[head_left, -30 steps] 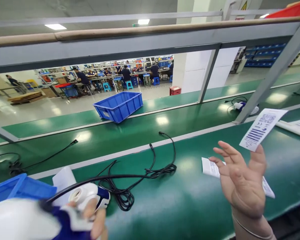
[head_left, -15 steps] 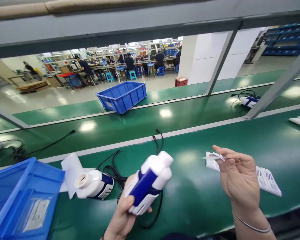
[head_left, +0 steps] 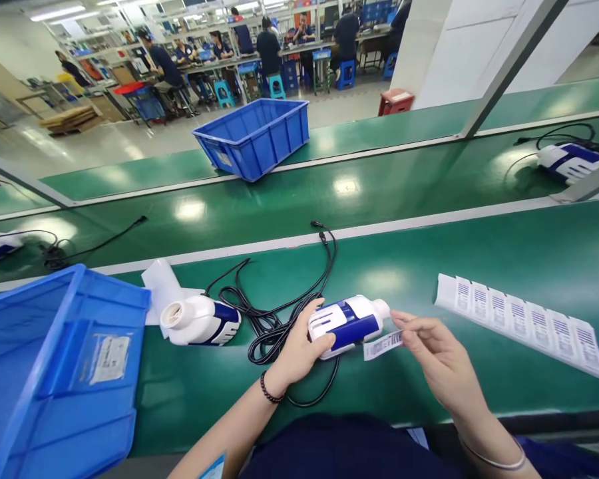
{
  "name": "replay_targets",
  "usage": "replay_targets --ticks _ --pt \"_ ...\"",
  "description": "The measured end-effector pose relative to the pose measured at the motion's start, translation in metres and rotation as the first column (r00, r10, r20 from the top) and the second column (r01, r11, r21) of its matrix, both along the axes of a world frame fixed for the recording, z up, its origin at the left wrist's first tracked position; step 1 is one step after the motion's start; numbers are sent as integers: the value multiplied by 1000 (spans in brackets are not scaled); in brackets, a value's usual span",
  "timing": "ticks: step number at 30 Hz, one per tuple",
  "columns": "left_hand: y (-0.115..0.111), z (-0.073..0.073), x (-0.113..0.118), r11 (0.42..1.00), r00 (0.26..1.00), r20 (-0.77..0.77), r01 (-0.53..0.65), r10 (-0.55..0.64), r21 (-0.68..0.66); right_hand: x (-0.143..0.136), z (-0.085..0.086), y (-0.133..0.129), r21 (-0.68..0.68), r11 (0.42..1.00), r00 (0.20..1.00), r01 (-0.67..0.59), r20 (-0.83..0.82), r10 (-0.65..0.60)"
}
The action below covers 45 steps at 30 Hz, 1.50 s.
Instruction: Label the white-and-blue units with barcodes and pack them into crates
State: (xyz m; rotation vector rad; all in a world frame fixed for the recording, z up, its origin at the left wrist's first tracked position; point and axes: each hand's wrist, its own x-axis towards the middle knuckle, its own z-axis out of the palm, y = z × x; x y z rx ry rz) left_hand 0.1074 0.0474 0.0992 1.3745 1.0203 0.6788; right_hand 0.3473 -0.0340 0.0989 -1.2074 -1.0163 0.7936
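My left hand (head_left: 302, 346) is wrapped round the rear of a white and blue device (head_left: 352, 322), which lies on its side over the green work surface with its white neck pointing right. Between the thumb and fingers of my right hand (head_left: 429, 342) is a barcode label (head_left: 383, 345), held just beside the device's neck. A black cable (head_left: 274, 326) lies coiled behind my left hand. To the left rests a second white and blue device (head_left: 199, 320) with an open round neck. A strip of barcode labels (head_left: 522, 322) lies at the right.
A large blue bin (head_left: 54, 372) stands at the left, with white sheets (head_left: 163, 286) beside it. Another blue bin (head_left: 257, 140) sits across the conveyor (head_left: 259, 213). More devices with cables lie on the belt at far left and far right (head_left: 574, 161). People sit at distant benches.
The device in my left hand has been lowered and turned so its neck points right. My right hand has come left to it with the label. The camera view has tilted down.
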Motion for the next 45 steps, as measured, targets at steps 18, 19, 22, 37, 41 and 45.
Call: replay_targets --ticks 18,19,22,37,41,45 --pt "4 -5 -9 978 979 11 205 -205 41 -19 -17 10 -156 984 995 -91 26 97" --pt "4 -5 -9 978 979 9 205 -205 38 -19 -18 10 -159 983 995 -90 33 97" --pt "4 -4 -9 978 979 -1 205 -205 37 -18 -20 10 -168 982 993 -91 62 102" --pt "4 -2 -9 976 978 -11 210 -210 51 -20 -20 11 -176 982 992 -75 90 92" --pt "4 -2 -9 977 978 -9 211 -210 46 -20 -19 11 -172 983 992 -62 102 80" --pt "3 -2 -10 976 977 -17 214 -213 46 -20 -19 10 -171 983 991 -59 108 78"
